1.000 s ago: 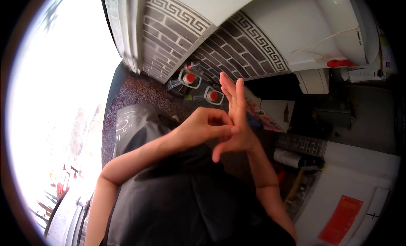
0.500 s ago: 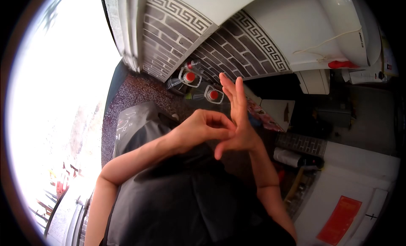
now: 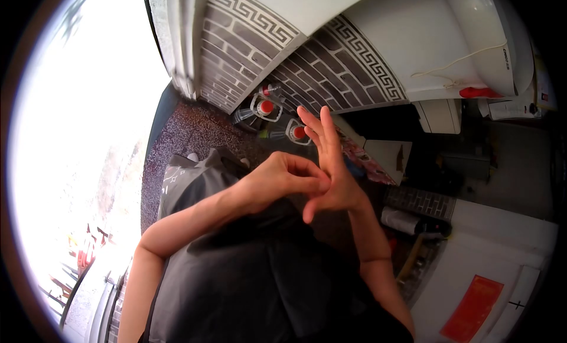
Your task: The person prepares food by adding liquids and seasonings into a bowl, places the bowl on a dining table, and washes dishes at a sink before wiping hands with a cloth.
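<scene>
In front of my body my two hands meet. The thumb and fingertips of my left hand (image 3: 277,180) are pinched together and press against the palm of my right hand (image 3: 338,180). Whether anything small sits in that pinch I cannot make out. My right hand is open, its fingers stretched upward and its thumb pointing down and out. Below both hands is the dark grey apron (image 3: 230,278) over my lap.
Large clear bottles with red caps, one cap at the wall (image 3: 266,107) and one nearer my right hand (image 3: 299,132), stand on the speckled floor (image 3: 183,121). A brick-patterned wall (image 3: 319,65) rises behind. To the right is a white cabinet (image 3: 502,225) with a red sticker (image 3: 472,307).
My right hand's fingers have tilted slightly to the left. My left hand keeps its pinch against the right palm, almost unmoved. The lower part of the apron has shifted a little.
</scene>
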Tool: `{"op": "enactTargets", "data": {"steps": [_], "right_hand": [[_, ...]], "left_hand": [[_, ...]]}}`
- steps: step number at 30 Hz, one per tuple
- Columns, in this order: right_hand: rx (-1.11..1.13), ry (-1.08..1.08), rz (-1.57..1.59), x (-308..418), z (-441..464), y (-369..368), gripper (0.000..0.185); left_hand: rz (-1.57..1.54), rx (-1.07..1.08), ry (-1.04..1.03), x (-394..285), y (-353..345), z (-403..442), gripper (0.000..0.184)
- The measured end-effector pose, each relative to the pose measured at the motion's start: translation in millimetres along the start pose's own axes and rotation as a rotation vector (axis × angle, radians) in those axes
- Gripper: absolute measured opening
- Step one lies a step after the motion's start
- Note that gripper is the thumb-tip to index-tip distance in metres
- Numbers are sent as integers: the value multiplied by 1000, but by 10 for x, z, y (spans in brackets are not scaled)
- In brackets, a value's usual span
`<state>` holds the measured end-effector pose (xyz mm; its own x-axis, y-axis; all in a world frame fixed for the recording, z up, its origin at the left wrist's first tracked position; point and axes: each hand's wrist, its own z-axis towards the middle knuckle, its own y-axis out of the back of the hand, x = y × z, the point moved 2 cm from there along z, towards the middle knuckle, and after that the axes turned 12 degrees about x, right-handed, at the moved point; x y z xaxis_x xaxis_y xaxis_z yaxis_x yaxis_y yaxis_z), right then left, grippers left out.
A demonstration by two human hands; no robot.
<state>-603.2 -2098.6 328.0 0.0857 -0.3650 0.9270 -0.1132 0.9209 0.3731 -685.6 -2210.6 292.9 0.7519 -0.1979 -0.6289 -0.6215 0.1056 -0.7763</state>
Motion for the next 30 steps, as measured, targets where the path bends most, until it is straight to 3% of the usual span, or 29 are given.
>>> {"op": "enactTargets", "data": {"steps": [13, 15, 19, 23, 27, 30], "right_hand": [[19, -66, -172, 88, -22, -22, 146], [18, -74, -200, 115, -18, -23, 145], [2, -83, -439, 155, -15, -31, 131], [19, -70, -557, 93, -45, -39, 114], [18, -81, -562, 85, -41, -60, 110], [4, -68, -552, 90, -38, -68, 115]], "left_hand": [[146, -53, -44, 22, -12, -20, 11], [359, -108, -105, -26, -35, -56, 9], [391, -132, -24, -119, -111, -131, 10], [573, -181, -130, -115, -131, -140, 10], [718, -189, -311, -37, -86, -112, 8], [578, -182, -159, -105, -130, -158, 8]]}}
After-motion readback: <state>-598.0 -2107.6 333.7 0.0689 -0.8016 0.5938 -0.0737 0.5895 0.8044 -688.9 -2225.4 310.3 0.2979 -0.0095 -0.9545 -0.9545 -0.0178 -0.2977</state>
